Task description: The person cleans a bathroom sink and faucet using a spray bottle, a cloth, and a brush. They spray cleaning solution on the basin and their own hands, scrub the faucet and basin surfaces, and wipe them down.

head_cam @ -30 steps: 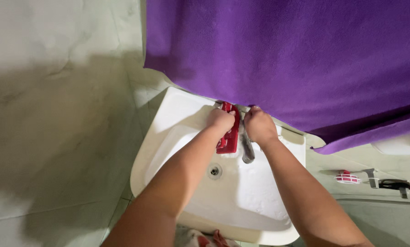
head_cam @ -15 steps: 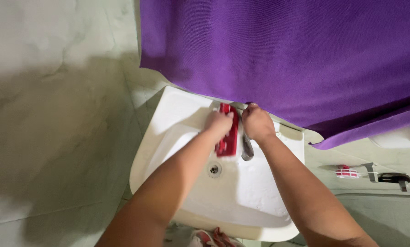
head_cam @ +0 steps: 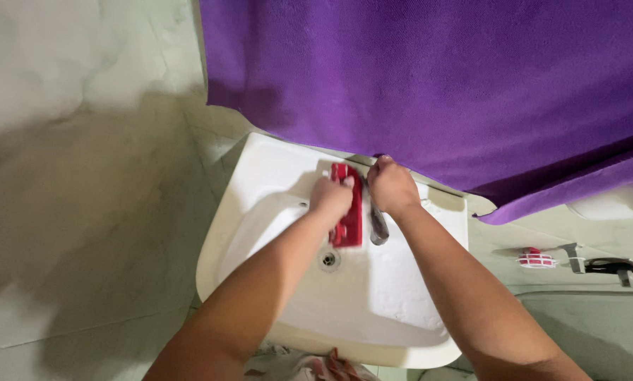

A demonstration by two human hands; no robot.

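Our left hand (head_cam: 330,195), middle of the frame, is clenched around the red brush (head_cam: 349,212), pressed by the back rim of the white sink (head_cam: 260,183) just left of the grey tap (head_cam: 378,224). Our right hand (head_cam: 392,187) closes on the tap's base (scrubbing around the fitting, we judge). Next strokes need short travel: the purple cloth (head_cam: 436,85) overhangs behind, the drain (head_cam: 328,259) and open basin lie below.

— What sort of place is it?
— A bathroom: a white washbasin (head_cam: 274,176) with drain (head_cam: 328,259) and metal tap (head_cam: 378,226), pale marbled tiles (head_cam: 83,176), a purple towel (head_cam: 429,85) hanging above.
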